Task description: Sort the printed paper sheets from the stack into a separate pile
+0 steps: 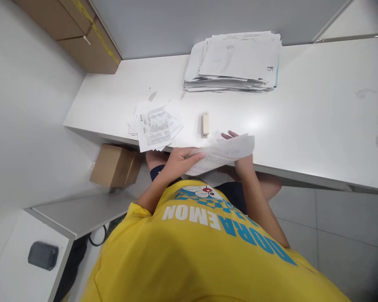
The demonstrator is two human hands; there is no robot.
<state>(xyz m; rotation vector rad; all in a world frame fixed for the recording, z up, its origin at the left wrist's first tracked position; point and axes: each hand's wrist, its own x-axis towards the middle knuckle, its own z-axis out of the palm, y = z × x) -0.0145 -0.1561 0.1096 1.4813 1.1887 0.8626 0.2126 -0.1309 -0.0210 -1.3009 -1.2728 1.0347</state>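
Observation:
My left hand pinches the left end of some printed sheets of paper, its thumb lying on top. The sheets are held tilted at the desk's front edge, and their right end curls up. Behind that end is my right hand, mostly hidden by the paper, with fingertips stretched out and apart above its upper edge. Just beyond the sheets, a small cream stapler rests on the desk. To the left of my left hand, several loose printed papers overlap, partly jutting over the desk edge.
A thick stack of papers sits at the back of the white desk, against a grey panel. Cardboard boxes stand at the back left and below the desk. A dark device lies on a lower-left surface.

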